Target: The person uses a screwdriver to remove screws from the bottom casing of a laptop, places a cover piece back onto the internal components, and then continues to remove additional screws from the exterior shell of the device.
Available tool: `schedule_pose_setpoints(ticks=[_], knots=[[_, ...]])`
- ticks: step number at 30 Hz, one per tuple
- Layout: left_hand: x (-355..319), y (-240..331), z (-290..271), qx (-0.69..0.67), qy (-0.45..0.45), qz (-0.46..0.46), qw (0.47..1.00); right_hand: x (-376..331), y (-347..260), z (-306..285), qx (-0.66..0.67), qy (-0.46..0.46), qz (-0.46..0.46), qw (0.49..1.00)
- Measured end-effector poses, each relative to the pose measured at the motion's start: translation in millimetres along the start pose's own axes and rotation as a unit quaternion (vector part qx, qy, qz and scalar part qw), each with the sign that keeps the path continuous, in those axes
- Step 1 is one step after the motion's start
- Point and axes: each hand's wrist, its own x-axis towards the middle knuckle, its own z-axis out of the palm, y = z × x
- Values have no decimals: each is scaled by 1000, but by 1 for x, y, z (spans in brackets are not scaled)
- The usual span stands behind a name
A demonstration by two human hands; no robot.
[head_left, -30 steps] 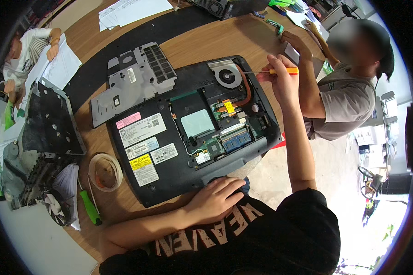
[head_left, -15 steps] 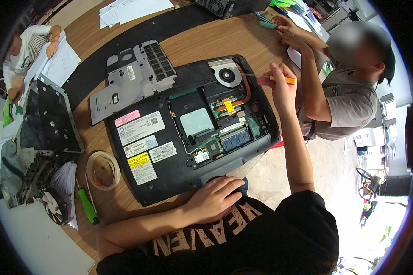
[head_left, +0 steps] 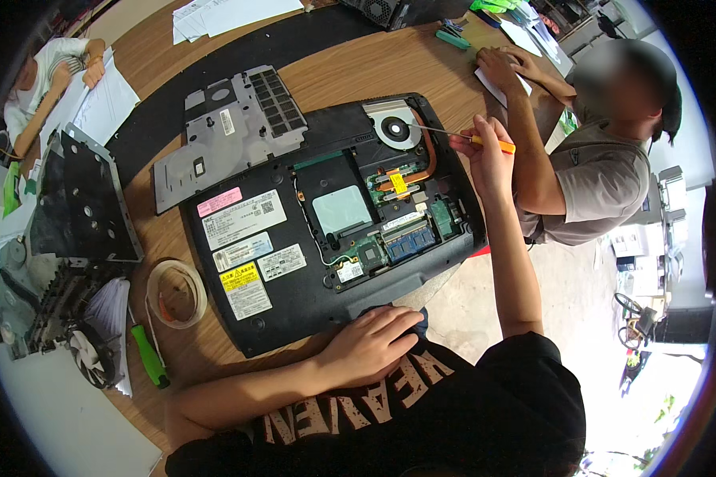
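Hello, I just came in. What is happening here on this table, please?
A person is working on an open black laptop that lies bottom up on the wooden table. The right hand holds an orange-handled screwdriver with its tip near the cooling fan. The left hand rests at the laptop's near edge. The grey bottom cover lies beside it. Another person sits at the far corner of the table.

The left hand [head_left: 371,343] lies flat, palm down, fingers spread and pointing right, its forearm bent in low across the body. The right arm reaches straight forward, and the right hand [head_left: 488,155] is raised with its fingers pinched closed near the thumb.
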Motion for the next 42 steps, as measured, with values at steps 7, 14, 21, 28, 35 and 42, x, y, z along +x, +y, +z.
schedule_pose_setpoints(ticks=[7,14,21,28,35,42], knots=[[1,1,3,-18,12,-22,1000,2,2,-2,2,2,28,1000],[2,1,-2,-5,3,-14,1000,5,-32,-14,35,-196,220,955],[4,3,-6,0,-7,-11,1000,7,-16,-13,69,-19,95,993],[2,1,-2,-8,3,-16,1000,6,-11,-4,-5,-1,27,1000],[0,0,2,-10,-3,-19,1000,9,-2,1,-16,-1,39,999],[0,1,-1,1,-11,-16,1000,4,-15,-8,47,-158,186,969]])
